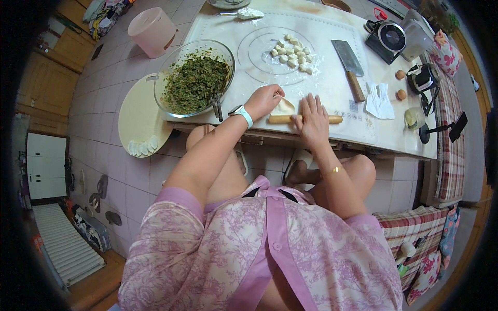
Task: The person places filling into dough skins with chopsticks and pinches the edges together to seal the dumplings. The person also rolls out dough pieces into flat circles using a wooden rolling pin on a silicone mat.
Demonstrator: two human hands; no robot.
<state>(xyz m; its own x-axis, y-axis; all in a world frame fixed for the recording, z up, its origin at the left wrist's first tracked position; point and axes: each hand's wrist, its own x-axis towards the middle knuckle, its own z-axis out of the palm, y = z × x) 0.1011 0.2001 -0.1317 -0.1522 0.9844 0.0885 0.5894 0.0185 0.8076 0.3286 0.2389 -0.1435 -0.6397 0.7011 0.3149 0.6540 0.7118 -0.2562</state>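
Observation:
Between my hands a thin dough wrapper (284,107) lies on the floured white mat (249,74). My left hand (266,102) pinches its upper left edge. A wooden rolling pin (281,119) lies crosswise along the wrapper's near edge. Flat on the pin rests my right hand (313,120), its fingers stretched forward past it. Beyond the hands sits a cluster of small floured dough pieces (292,53). To the left stands a glass bowl (157,91) of chopped green filling (194,79), with a utensil handle (216,107) leaning over its near rim.
Right of the dough lies a cleaver (348,60), beside a white paper towel (378,102) and two eggs (401,94). A round board (134,105) with several dumplings (143,147) is at the left. A spoon of flour (249,14) lies at the far edge. A phone stand (437,130) is at the right.

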